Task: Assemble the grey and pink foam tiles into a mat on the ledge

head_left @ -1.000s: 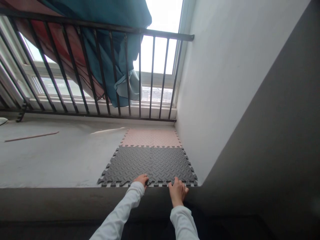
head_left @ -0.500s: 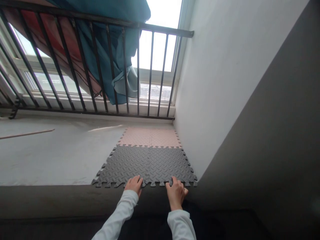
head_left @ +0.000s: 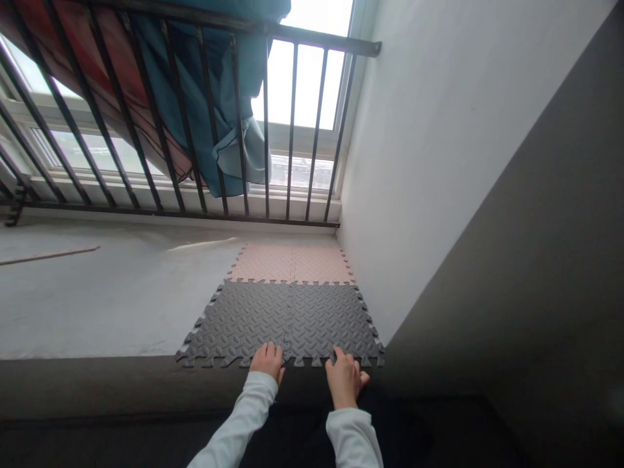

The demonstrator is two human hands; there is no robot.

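Two dark grey foam mat tiles (head_left: 253,318) with a raised tread pattern and jigsaw edges lie side by side on a pale ledge. Behind them, joined along a toothed seam, are pink foam mat tiles (head_left: 273,262). My left hand (head_left: 267,361) rests at the front edge near the middle seam, its fingers stretched flat on the grey foam. To its right, my right hand (head_left: 345,376) is bent around the front edge of the right grey tile. Some of its fingertips are hidden.
A dark metal railing (head_left: 224,214) runs along the back before a window. Teal and pink cloth (head_left: 195,123) hangs behind the bars. A white wall (head_left: 414,162) borders the mats on the right. A thin stick (head_left: 53,255) lies on the ledge (head_left: 97,305) at left.
My left hand has shifted slightly right along the front edge, and its fingers now lie flatter. My right hand stays in nearly the same place. The view has tilted slightly.
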